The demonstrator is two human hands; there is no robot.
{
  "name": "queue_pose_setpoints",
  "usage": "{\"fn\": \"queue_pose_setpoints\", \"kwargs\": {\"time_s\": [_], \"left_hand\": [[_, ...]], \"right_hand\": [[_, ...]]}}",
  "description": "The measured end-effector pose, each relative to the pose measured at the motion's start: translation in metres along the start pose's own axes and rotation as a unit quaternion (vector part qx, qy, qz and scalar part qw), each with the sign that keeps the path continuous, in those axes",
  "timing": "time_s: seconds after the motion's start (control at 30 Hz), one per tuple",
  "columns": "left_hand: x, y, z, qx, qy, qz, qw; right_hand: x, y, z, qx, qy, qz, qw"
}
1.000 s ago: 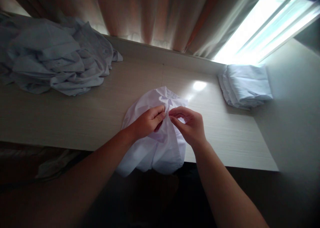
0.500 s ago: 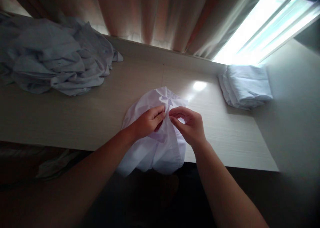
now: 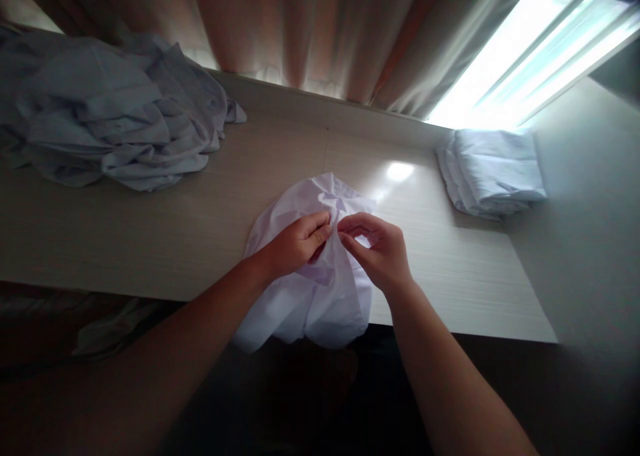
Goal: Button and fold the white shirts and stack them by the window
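A white shirt [image 3: 330, 313] lies bunched at the front of the table, its lower part hanging over the edge. My left hand [image 3: 301, 244] is closed on the cloth near the shirt's upper middle, thumb on top. Just to the right, my right hand [image 3: 377, 248] pinches the same cloth between thumb and fingertips. Only a narrow strip of fabric separates the two sets of fingertips. Whatever small detail lies between them is too small to make out.
A loose heap of white and grey-looking cloth [image 3: 120, 119] covers the table's back left. Folded white garments [image 3: 500, 169] are stacked at the right, beside the wall [image 3: 590, 229]. Curtains [image 3: 300, 36] hang behind the pale table [image 3: 200, 243], with a bright window [image 3: 505, 56] at the upper right.
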State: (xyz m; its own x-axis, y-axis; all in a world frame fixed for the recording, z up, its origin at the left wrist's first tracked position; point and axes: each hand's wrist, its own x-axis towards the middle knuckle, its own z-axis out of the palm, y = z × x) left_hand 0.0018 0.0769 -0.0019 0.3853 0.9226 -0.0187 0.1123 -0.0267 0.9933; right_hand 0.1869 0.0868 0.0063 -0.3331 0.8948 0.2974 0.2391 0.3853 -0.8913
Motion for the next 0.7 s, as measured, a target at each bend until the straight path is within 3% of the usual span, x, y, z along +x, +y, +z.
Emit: {"fn": "queue_pose_setpoints", "kwargs": {"time_s": [0.7], "left_hand": [[-0.0006, -0.0021, 0.0004, 0.002, -0.013, -0.003, 1.0]], "right_hand": [[0.0015, -0.002, -0.0013, -0.017, -0.028, -0.004, 0.999]]}}
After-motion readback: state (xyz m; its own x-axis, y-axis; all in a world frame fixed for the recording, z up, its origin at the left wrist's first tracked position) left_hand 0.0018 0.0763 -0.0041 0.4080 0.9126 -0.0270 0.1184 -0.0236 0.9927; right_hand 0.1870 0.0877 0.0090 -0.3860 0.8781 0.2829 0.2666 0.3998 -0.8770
